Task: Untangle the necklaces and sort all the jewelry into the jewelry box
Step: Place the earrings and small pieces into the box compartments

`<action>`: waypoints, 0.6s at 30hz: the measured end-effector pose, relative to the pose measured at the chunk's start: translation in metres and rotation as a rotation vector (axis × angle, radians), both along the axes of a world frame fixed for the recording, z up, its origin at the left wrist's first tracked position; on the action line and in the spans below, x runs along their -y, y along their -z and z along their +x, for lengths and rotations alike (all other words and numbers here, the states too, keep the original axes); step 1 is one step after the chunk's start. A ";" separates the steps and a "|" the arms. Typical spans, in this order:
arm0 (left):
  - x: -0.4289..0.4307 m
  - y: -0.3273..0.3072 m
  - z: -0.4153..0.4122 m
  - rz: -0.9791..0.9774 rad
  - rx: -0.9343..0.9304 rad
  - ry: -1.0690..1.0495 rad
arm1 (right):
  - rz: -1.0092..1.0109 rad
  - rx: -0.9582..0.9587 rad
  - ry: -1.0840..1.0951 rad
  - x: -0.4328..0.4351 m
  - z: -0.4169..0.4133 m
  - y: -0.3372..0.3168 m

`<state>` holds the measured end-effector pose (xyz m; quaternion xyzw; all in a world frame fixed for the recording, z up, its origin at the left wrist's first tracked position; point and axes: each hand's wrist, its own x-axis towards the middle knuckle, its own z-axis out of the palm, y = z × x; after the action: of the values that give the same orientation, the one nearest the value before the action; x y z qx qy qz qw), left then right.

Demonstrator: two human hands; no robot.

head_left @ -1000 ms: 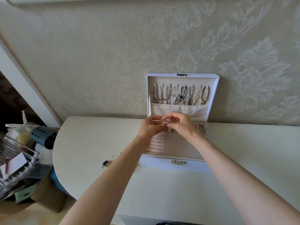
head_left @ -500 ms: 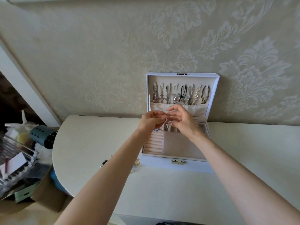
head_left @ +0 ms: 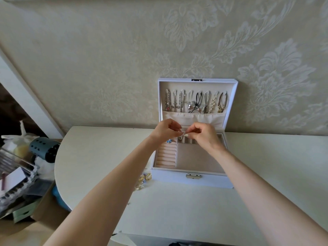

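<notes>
Head view: sorting looks like your step in hand, as your left hand [head_left: 166, 130] and right hand [head_left: 205, 134] together pinch a small silver piece [head_left: 183, 135] just above the rear slots of the open jewelry box [head_left: 191, 181]. Next you likely seat it there, then fetch the gold pieces [head_left: 144, 177] lying on the table [head_left: 99, 148] beside the box

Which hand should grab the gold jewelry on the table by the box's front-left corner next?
Left, probably. The gold jewelry lies left of the box, beside the left forearm; the right hand would cross the box. First the left hand must release the silver piece both pinch.
</notes>
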<state>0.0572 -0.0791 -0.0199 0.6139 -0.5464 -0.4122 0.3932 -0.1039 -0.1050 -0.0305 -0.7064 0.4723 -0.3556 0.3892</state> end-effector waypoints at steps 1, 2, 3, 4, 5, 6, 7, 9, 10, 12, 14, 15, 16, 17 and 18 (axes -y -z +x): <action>0.002 0.001 0.000 -0.020 0.075 0.010 | -0.037 -0.069 0.006 0.002 -0.001 0.001; 0.003 0.003 -0.002 -0.037 0.148 0.028 | -0.076 -0.158 0.011 0.003 -0.001 0.002; 0.004 0.003 -0.003 -0.049 0.219 0.051 | -0.117 -0.271 0.014 0.005 -0.001 0.003; 0.004 0.003 -0.005 -0.060 0.290 0.074 | -0.157 -0.391 0.016 0.006 -0.001 0.004; 0.004 0.004 -0.006 -0.077 0.357 0.089 | -0.198 -0.499 0.017 0.007 0.000 0.004; 0.005 0.005 -0.008 -0.099 0.416 0.097 | -0.238 -0.587 0.017 0.008 0.002 0.004; 0.004 0.006 -0.009 -0.125 0.467 0.100 | -0.275 -0.655 0.018 0.008 0.004 0.005; 0.004 0.008 -0.011 -0.166 0.542 0.103 | -0.324 -0.743 0.025 0.009 0.008 0.004; 0.004 0.009 -0.012 -0.179 0.567 0.100 | -0.335 -0.769 0.029 0.009 0.010 0.004; 0.004 0.010 -0.012 -0.184 0.629 0.081 | -0.339 -0.794 0.041 0.010 0.011 0.004; 0.006 0.010 -0.012 -0.195 0.723 0.059 | -0.350 -0.819 0.048 0.011 0.013 0.005; 0.007 0.011 -0.012 -0.208 0.757 0.049 | -0.357 -0.837 0.048 0.011 0.013 0.006; 0.007 0.012 -0.012 -0.218 0.781 0.040 | -0.358 -0.851 0.045 0.011 0.013 0.007; 0.007 0.013 -0.013 -0.225 0.798 0.032 | -0.354 -0.861 0.042 0.011 0.014 0.008; 0.007 0.014 -0.013 -0.229 0.812 0.030 | -0.350 -0.872 0.037 0.011 0.014 0.009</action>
<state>0.0444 -0.0864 -0.0341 0.6709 -0.7081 -0.0790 0.2055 -0.0900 -0.1164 -0.0393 -0.8364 0.5371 -0.1069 0.0234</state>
